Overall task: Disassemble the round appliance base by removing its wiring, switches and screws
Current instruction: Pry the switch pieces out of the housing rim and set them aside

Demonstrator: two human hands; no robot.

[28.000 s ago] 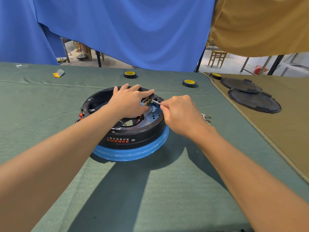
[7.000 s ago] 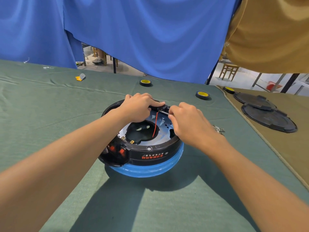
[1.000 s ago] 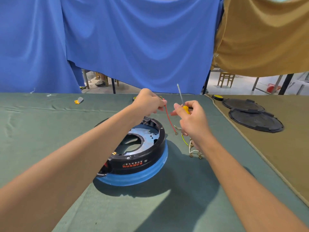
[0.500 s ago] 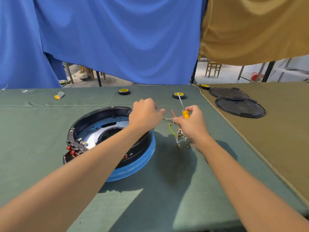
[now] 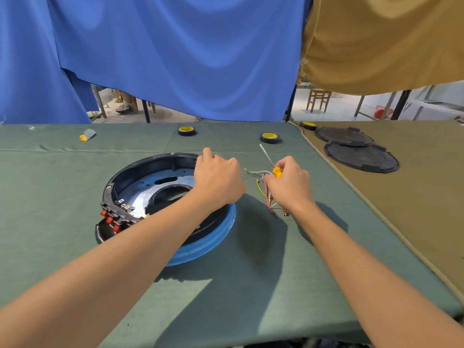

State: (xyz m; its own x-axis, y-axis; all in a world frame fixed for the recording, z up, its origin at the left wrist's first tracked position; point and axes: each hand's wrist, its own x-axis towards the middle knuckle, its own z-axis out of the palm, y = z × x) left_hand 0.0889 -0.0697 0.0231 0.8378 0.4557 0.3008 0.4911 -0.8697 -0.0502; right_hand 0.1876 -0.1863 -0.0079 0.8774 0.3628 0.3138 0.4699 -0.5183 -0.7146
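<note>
base [image 5: 130, 172] black, blue-rimmed; right grip [image 5: 288, 187] clamps screwdriver [image 5: 277, 171] and wires [image 5: 262, 190]; left grip [image 5: 218, 182] unclear.

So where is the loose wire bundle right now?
Head view, right of centre: the wire bundle hangs from the right hand, which also holds the screwdriver, just right of the round base, over the green cloth.

Place reads as a makeshift workshop: tables under green cloth [image 5: 62, 177] and tan cloth [image 5: 414, 209], blue sheet [image 5: 175, 59] hung behind, tape rolls [image 5: 186, 131], black round covers [image 5: 361, 158], opened round appliance base [image 5: 140, 189], wooden stool [image 5: 318, 99] beyond.
</note>
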